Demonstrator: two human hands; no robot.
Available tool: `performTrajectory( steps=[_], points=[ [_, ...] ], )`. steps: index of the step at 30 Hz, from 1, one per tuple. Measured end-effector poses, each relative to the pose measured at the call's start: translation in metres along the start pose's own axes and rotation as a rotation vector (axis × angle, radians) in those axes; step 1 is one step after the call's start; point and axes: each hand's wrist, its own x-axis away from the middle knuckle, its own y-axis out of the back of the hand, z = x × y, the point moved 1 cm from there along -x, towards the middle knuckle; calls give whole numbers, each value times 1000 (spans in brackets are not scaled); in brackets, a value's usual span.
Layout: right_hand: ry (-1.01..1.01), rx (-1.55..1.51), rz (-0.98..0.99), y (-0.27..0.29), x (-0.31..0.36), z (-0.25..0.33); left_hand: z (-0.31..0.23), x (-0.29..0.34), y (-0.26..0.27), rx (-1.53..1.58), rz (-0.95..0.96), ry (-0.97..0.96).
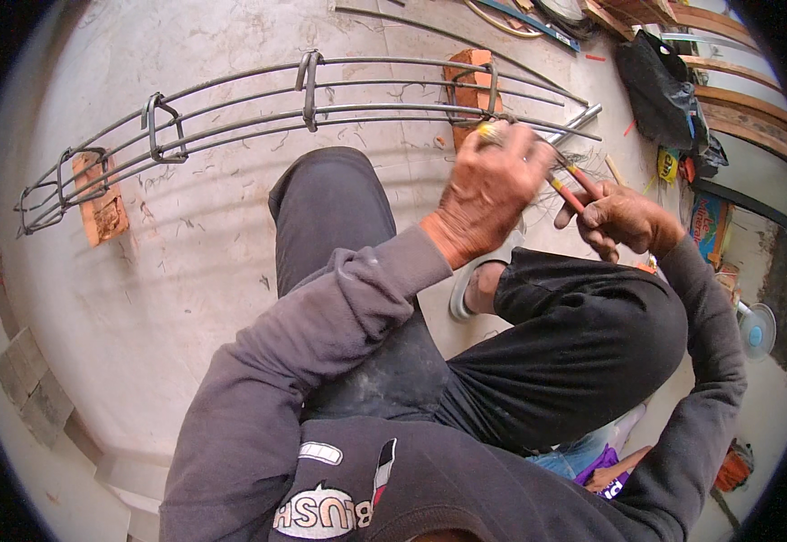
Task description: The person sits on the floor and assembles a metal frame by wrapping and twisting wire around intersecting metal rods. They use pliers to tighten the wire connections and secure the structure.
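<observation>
A long steel rebar cage (240, 107) with several square stirrups crosses in front of me, propped on an orange brick (100, 203) at the left and another orange brick (471, 81) at the right. My left hand (491, 185) is closed at the cage's right end, a bit of yellow showing at its fingers. Thin dark tie wires (534, 188) stick out from under it, seemingly gripped there. My right hand (624, 219) is wrapped round the red handles of pincers (576, 185). The pincers' jaws point to the bars beside my left hand, partly hidden by it.
Loose steel rods (452, 38) lie beyond the cage, and short wire scraps litter the pale floor. A black bag (654, 81) and wooden slats (741, 107) stand at the far right. A small fan-like disc (756, 331) is at the right. Grey blocks (34, 387) sit at the left.
</observation>
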Motion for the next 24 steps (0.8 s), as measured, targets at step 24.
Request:
performTrajectory(
  steps=[24],
  points=[
    [695,1600,-1047,-19,17,0,-13,-70,-65,-64,82,-171]
  ],
)
